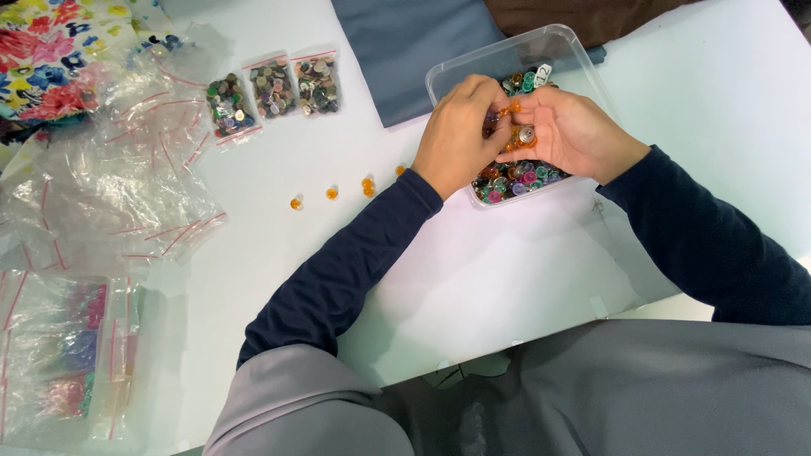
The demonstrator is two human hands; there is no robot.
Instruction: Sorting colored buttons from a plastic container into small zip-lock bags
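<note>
left hand (456, 127), right hand (566, 131), fingers pinching orange buttons (509, 108) over clear tub (564, 44)

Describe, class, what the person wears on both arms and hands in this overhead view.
Both arms are covered by long, close-fitting dark navy sleeves that end at the wrists. The left hand and right hand are bare: no gloves, and no rings or watch show. No markings show on the sleeves.

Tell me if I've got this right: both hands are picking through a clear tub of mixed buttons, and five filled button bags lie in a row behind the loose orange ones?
Not quite: the head view shows three filled bags, not five. The rest holds: left hand and right hand work in the clear tub, orange buttons lying loose.
</note>
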